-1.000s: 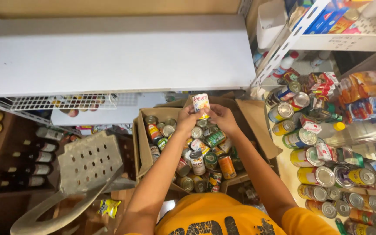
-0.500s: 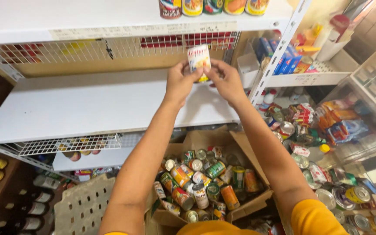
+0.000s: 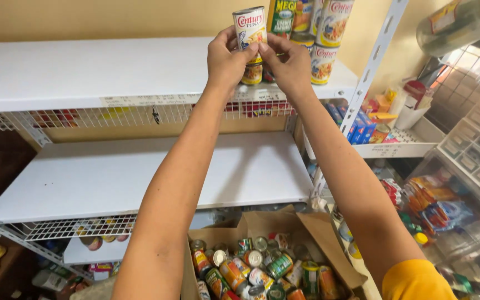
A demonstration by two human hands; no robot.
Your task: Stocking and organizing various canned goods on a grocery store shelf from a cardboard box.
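My left hand (image 3: 226,55) and right hand (image 3: 289,62) both grip one white-labelled can (image 3: 250,26), raised before the upper shelf (image 3: 84,83); stacked cans (image 3: 320,33) already there, right; cardboard box (image 3: 262,225) below remains full.

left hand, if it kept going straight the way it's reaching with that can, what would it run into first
Likely the stacked cans on the top shelf: the left hand and right hand hold the can right beside them, though depth is unclear.

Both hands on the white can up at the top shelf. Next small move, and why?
Probably ease the white can down onto the top shelf beside the stacked cans. Left hand and right hand hold it above the shelf surface, next to that stack.
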